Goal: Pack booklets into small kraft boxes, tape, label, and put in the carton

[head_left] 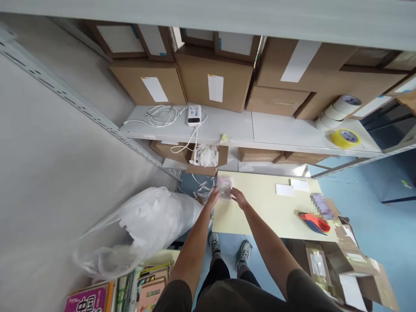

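Seeming light and soft, the clear packet (224, 186) was held between left hand (213, 197) and right hand (239, 198). Its sides were judged safest.

Smooth matt tabletop (256, 212), glossy clear plastic packet (225, 188) at the tabletop's far left corner, thin, crinkled, shiny plastic sack (162, 216) left of the tabletop, smooth metal-looking shelf (227, 123) and matt cardboard boxes (196, 84) beyond it.
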Tool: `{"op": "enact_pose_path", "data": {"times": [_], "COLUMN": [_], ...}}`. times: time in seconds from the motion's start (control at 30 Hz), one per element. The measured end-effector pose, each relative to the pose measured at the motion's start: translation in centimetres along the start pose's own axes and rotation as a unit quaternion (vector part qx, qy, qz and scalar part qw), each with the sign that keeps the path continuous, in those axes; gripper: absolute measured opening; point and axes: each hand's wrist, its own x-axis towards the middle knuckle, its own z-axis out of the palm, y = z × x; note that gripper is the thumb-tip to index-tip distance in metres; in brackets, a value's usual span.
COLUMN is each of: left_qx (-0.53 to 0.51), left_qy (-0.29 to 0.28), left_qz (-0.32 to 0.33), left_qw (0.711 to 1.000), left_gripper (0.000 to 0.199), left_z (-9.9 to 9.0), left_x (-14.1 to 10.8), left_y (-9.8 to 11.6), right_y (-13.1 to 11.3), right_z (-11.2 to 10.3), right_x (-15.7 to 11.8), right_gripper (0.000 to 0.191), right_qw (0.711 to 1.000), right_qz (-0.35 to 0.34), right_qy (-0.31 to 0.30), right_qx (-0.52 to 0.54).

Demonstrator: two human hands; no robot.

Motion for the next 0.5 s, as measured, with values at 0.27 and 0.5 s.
{"op": "enact_pose_path", "data": {"times": [0.27, 0.5], "left_qx": [0.050, 0.067], "left_qy": [-0.008, 0.063], "left_qz": [0.163, 0.238], "left_qw": [0.985, 0.967], "left_gripper": [0.049, 0.049], "left_z": [-0.7, -0.3], "left_x": [-7.2, -17.9], "left_y": [2.1, 6.6], "right_y": [-0.8, -4.2], "right_z": [-2.9, -5.1], "right_x": [-5.5, -12.3], "right_gripper": [0.080, 0.074], "right_qw": [0.983, 0.947], "right_qz": [-0.133, -0.215], "right_qy": [-0.008, -0.107], "right_qx": [-0.126, -0.215]}}
